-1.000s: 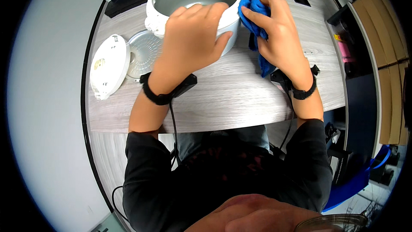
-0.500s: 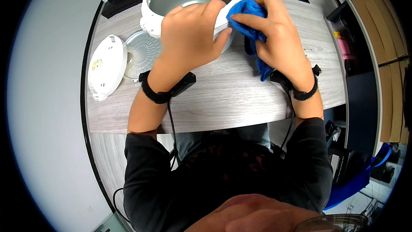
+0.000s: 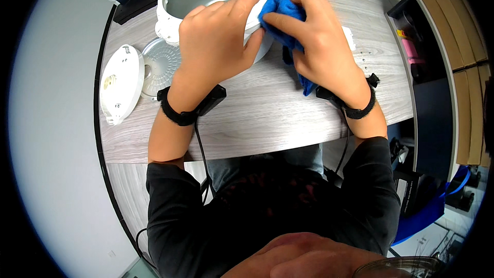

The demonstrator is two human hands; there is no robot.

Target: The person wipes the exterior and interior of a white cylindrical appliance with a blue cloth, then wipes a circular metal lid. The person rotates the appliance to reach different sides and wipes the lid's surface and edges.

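White pot (image 3: 169, 29): on the worktop (image 3: 262, 118), beyond the wrists, mouth uncovered.
Left hand (image 3: 211, 44): over the near rim, thumb apart; fingertips hidden, cannot tell whether its grip closes.
Right hand (image 3: 321, 39): pinching blue cloth (image 3: 280, 13) at the rim's right side.
White lid (image 3: 122, 85): at left, beside ridged disc (image 3: 162, 64).
Hazard: pot might swivel or slide if cloth pressure outmatches the left hand; leftward drift could knock the disc.

The left hand (image 3: 213, 39) arches over the pot's (image 3: 168, 25) near rim, fingers curled, thumb spread outside it. The right hand (image 3: 321, 39), at the pot's right, pinches thumb toward fingers. Both forearms (image 3: 169, 136) reach toward the pot.
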